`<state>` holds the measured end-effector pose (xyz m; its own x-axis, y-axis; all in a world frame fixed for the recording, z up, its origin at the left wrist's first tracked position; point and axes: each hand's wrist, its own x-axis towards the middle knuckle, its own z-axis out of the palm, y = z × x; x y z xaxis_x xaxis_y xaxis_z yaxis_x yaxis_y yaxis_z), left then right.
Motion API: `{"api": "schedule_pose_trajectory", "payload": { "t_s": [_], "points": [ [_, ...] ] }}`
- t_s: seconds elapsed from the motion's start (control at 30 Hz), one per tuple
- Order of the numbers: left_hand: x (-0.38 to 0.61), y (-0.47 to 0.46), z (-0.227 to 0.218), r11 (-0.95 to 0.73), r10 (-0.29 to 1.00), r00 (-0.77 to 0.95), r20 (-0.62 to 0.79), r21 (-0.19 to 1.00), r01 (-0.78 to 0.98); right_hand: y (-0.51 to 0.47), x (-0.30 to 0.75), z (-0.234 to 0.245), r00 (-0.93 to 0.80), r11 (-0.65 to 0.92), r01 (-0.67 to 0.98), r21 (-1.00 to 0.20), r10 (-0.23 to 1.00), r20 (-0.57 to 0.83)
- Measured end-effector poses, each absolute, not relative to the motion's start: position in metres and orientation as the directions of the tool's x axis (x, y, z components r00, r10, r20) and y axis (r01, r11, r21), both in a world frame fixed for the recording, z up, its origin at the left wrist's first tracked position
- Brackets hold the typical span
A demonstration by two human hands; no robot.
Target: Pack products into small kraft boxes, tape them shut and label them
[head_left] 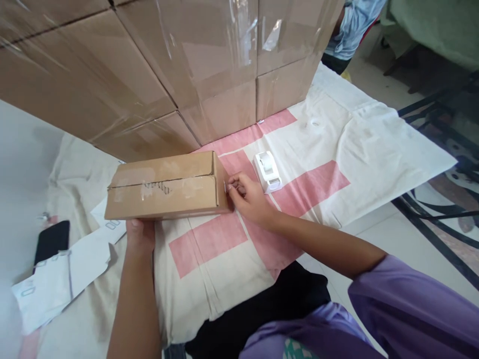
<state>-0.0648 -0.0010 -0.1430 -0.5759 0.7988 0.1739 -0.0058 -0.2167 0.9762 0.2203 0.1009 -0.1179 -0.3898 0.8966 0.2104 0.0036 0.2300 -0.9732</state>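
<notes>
A closed brown cardboard box [179, 192] lies lengthwise on the cloth, a dark printed mark across its top seam. My left hand [140, 234] grips its near side toward the left end; the thumb shows and the other fingers are hidden by the box. At the box's right end, my right hand [249, 197] has its thumb and fingers pinched together. A small pale, shiny bit, which looks like clear tape [225, 185], shows at those fingertips against the cardboard. Just beyond that hand stands a white tape dispenser [267, 171] with a roll in it.
Large taped cartons [220, 65] are stacked behind the box. White paper sheets [90, 257] and a black phone [52, 242] lie at the left. Pink and cream cloth [209, 244] covers the surface. A person in a light blue garment [355, 25] is at the far right, near dark metal bars [434, 234].
</notes>
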Motion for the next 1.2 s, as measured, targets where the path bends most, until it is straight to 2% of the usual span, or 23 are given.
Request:
{"api": "schedule_pose_trajectory", "payload": {
  "t_s": [0.17, 0.83, 1.2],
  "points": [
    [-0.062, -0.001, -0.138, -0.213, 0.815, -0.549, 0.186, 0.977, 0.014, 0.101, 0.22, -0.116, -0.406, 0.232, 0.039, -0.972, 0.893, 0.196],
    [-0.044, 0.001, -0.123, -0.147, 0.806, -0.571, 0.158, 0.987, 0.067, 0.1, 0.219, -0.116, -0.436, 0.243, -0.037, -0.969, 0.869, 0.234],
    [-0.062, 0.0, -0.139, -0.111, 0.794, -0.597, 0.111, 0.993, 0.038, 0.103, 0.221, -0.115, -0.499, 0.256, -0.117, -0.96, 0.82, 0.28]
  ]
}}
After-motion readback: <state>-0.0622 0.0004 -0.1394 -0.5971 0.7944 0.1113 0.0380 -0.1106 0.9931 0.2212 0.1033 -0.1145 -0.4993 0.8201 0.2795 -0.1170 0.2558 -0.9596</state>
